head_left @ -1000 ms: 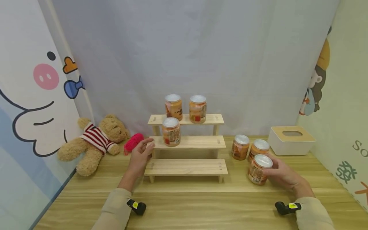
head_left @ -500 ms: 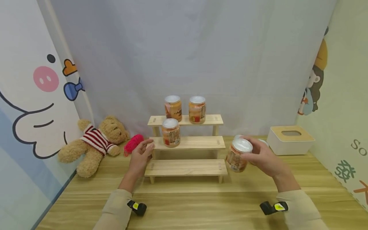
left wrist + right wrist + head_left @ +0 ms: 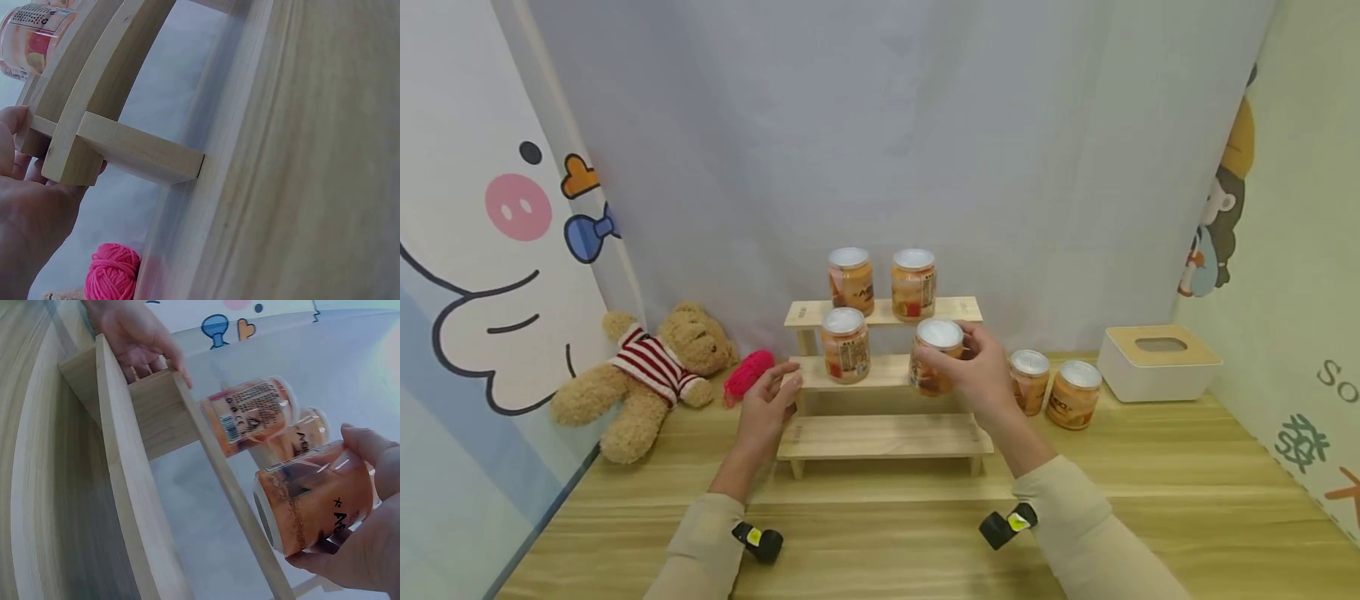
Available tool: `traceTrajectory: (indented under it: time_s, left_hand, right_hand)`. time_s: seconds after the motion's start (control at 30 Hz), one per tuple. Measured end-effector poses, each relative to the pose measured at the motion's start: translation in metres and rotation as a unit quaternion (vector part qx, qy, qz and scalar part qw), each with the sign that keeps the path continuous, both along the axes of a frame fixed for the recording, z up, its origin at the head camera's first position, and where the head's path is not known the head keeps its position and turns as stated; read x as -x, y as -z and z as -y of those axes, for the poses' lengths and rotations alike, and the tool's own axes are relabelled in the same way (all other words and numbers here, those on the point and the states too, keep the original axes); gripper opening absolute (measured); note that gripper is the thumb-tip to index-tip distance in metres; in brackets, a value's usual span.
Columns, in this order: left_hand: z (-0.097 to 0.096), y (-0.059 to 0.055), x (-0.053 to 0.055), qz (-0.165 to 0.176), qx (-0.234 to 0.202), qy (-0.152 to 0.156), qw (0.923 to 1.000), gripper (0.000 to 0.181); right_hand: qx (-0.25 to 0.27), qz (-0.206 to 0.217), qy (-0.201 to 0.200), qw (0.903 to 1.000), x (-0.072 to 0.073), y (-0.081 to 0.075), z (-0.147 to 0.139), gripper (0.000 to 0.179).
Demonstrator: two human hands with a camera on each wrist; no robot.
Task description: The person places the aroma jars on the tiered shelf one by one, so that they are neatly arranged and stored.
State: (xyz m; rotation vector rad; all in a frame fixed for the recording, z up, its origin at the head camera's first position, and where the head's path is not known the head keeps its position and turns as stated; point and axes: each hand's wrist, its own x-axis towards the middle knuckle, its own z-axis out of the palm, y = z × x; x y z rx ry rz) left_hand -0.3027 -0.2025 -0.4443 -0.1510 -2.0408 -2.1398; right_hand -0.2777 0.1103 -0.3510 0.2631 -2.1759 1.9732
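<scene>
My right hand [image 3: 988,375] grips a can [image 3: 315,494] with a silver lid and orange label, thumb on one side and fingers on the other. In the head view the can overlaps the right half of the middle tier; the right wrist view shows its base close to that board's edge. My left hand [image 3: 765,408] holds the left end of the three-tier wooden shelf [image 3: 883,437] at the middle tier, thumb over the board's end. A similar can [image 3: 846,346] stands on the middle tier's left half. On the top tier stand two more cans, a left one [image 3: 852,281] and a right one [image 3: 913,284].
Two cans, one nearer the shelf [image 3: 1028,383] and one farther right [image 3: 1072,396], stand on the table right of the shelf. Behind them is a white tissue box [image 3: 1157,367]. Pink yarn [image 3: 748,377] and a teddy bear [image 3: 655,367] lie to the left.
My right hand has lifted a can off the table and carried it left and up to the middle tier. My left hand has stayed at the shelf's end.
</scene>
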Motion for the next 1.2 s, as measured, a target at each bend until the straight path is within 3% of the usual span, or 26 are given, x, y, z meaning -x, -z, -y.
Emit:
traceTrajectory:
  time_s: [0.17,0.33,0.53,0.73,0.87,1.0,1.1,1.2]
  left_hand:
    - [-0.001,-0.001,-0.001,0.001,0.003,-0.002,1.0,0.041]
    - [-0.003,-0.001,-0.001,-0.001,-0.005,-0.01,0.9999,0.04]
    - [-0.004,0.002,0.001,0.001,-0.016,-0.004,0.9999,0.04]
    - [-0.005,0.005,-0.001,0.003,-0.013,-0.002,0.9999,0.04]
    - [-0.007,0.005,-0.002,0.003,-0.017,0.0,0.9999,0.039]
    - [-0.008,0.003,0.0,-0.007,-0.02,-0.005,0.9998,0.039]
    - [-0.007,0.001,0.0,-0.011,-0.02,-0.007,0.9997,0.039]
    - [-0.002,0.0,0.0,-0.009,-0.02,-0.011,0.9997,0.039]
  right_hand:
    - [-0.037,-0.014,0.002,0.9992,0.017,0.004,0.019,0.072]
    - [-0.132,-0.039,0.004,0.9905,0.029,0.013,0.023,0.087]
    - [-0.204,-0.043,0.037,0.9773,0.027,0.022,0.018,0.079]
    - [-0.237,-0.029,0.02,0.9709,0.022,0.017,0.01,0.085]
    - [-0.237,0.003,0.011,0.9713,0.014,0.015,-0.009,0.093]
    - [-0.188,0.015,0.007,0.982,0.001,0.016,-0.04,0.091]
    - [-0.171,-0.006,0.037,0.9846,-0.011,0.018,-0.065,0.085]
    - [-0.176,-0.031,0.09,0.9798,-0.015,0.018,-0.087,0.078]
